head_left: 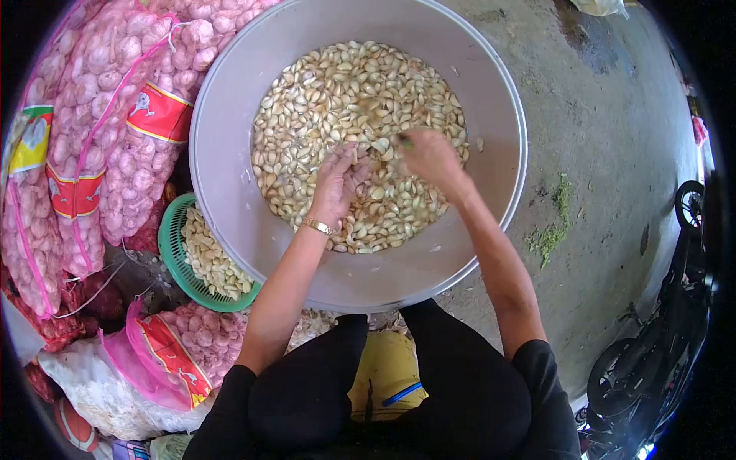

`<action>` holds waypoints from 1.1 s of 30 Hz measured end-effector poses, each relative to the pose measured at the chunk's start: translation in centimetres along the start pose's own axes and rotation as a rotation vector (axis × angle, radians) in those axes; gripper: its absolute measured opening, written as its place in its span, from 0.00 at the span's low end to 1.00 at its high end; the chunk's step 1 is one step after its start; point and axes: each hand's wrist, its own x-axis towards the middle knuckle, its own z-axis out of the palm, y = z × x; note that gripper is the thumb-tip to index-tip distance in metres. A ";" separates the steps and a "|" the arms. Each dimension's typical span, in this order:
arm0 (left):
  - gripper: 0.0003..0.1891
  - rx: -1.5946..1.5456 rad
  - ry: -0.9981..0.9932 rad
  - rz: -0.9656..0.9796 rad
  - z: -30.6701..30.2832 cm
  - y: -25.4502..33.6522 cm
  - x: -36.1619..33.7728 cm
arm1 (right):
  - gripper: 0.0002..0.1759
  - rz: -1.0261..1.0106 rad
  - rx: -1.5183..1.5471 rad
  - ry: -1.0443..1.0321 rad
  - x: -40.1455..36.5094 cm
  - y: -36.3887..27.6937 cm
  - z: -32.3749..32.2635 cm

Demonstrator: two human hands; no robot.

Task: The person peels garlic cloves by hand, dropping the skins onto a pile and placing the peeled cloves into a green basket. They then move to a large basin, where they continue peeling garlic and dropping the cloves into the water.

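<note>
Grey concrete floor (606,153) around us, and we're sat on something yellow (383,356) just below the big basin (330,287). Inside the basin, we've got our left hand (337,184) in a narrow pinch on a pale clove (355,156), right above the wet garlic cloves (307,107). Our right hand (431,157) is a blur with something small and dark at the fingers, so can't tell the grip. Green basket of pale cloves (175,268) touching the basin's left, garlic sacks (126,115) beyond, motorbike (659,322) well off right.
</note>
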 end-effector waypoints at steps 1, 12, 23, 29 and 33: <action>0.12 0.057 0.038 0.010 -0.7 -0.1 0.1 | 0.15 -0.053 -0.273 0.171 0.6 2.4 -0.1; 0.10 0.041 0.010 -0.037 -1.2 -1.3 -0.4 | 0.10 0.228 -0.433 0.006 3.5 8.2 0.4; 0.13 -0.158 -0.037 -0.156 -0.7 -1.3 -0.6 | 0.15 -0.183 0.174 0.045 -1.2 -1.0 -1.1; 0.10 -0.257 -0.011 -0.155 0.6 -0.2 -1.4 | 0.16 -0.264 0.311 0.055 -1.4 -3.8 2.8; 0.06 -0.242 -0.018 -0.167 -1.4 0.2 -0.9 | 0.14 -0.224 0.428 -0.115 -1.4 -4.8 2.2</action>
